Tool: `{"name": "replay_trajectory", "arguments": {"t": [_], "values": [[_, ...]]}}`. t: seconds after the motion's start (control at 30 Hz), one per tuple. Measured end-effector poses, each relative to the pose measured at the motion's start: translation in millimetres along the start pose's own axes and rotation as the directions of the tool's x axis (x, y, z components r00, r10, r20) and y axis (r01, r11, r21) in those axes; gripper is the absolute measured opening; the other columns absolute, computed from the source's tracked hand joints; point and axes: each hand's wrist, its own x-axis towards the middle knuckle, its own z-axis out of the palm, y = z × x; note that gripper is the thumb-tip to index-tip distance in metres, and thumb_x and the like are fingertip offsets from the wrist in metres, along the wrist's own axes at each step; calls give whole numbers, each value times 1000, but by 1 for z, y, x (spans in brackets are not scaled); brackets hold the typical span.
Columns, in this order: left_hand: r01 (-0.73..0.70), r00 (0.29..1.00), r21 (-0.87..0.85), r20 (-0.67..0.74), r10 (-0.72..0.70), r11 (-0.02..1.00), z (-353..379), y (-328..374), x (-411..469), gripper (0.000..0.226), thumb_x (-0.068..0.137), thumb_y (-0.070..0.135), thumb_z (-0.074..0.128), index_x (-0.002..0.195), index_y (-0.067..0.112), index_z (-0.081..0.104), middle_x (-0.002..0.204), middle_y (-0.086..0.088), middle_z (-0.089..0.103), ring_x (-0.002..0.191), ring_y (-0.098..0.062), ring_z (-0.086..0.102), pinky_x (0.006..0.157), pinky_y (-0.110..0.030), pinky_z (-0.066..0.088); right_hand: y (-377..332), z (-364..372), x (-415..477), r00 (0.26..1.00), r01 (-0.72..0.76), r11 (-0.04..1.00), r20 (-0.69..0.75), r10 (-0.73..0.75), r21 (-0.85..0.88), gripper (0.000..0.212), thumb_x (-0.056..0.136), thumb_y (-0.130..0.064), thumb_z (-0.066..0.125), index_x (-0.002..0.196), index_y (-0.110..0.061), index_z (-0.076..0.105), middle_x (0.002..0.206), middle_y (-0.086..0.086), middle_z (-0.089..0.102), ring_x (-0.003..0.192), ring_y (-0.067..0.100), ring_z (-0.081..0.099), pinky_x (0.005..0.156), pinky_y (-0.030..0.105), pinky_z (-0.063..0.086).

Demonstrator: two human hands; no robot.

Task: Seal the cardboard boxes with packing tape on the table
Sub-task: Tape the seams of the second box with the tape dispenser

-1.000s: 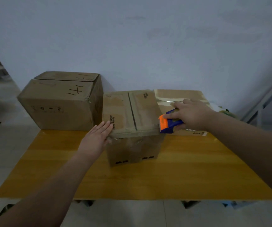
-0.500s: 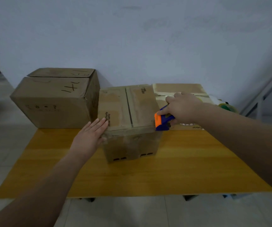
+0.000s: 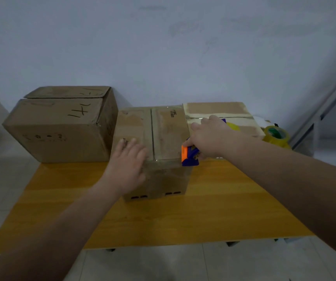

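A small cardboard box stands in the middle of the wooden table, its two top flaps closed with a seam between them. My left hand lies flat on the box's near left top edge, fingers straight. My right hand grips a blue and orange tape dispenser held against the box's near right top corner. Clear tape shines along the box's near top edge.
A large cardboard box marked with pen sits at the back left, overhanging the table. A flat taped box lies at the back right, with a yellow tape roll beside it. A metal frame leans at the right wall.
My left hand slid right and up onto the small box's top. The right hand brought the dispenser down to the near right corner.
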Motion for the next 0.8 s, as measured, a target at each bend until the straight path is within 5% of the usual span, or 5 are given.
{"name": "replay_trajectory", "arguments": {"t": [0.13,0.33,0.6,0.8], "values": [[-91,995,74,35,88,993,2,62,30,68,98,43,38,151,19,4,159,-1,6,146,-18,-3,113,-46,-15,3,7,-6,1000,2,998,-27,0,68,48,89,-51,57,134,-42,44,119,5,50,106,28,52,85,40,41],[-44,998,196,58,33,980,14,73,39,58,100,26,34,151,17,8,158,-2,11,146,-22,-3,106,-52,-22,10,20,-15,996,21,997,-85,-15,72,59,89,-57,52,143,-42,32,125,9,46,114,31,47,90,41,39],[1,998,228,63,-15,974,24,71,39,58,101,32,35,151,23,6,158,5,10,146,-17,-4,107,-54,-24,86,71,-70,999,-24,999,30,23,39,66,89,-66,42,146,-47,15,133,6,41,111,26,48,91,37,40],[57,995,205,70,-73,977,15,78,35,51,103,35,21,151,22,8,158,5,11,146,-16,-4,109,-50,-22,80,91,-66,999,-27,1000,-19,27,-5,63,91,-60,45,146,-44,18,133,7,41,113,29,47,92,40,39]]}}
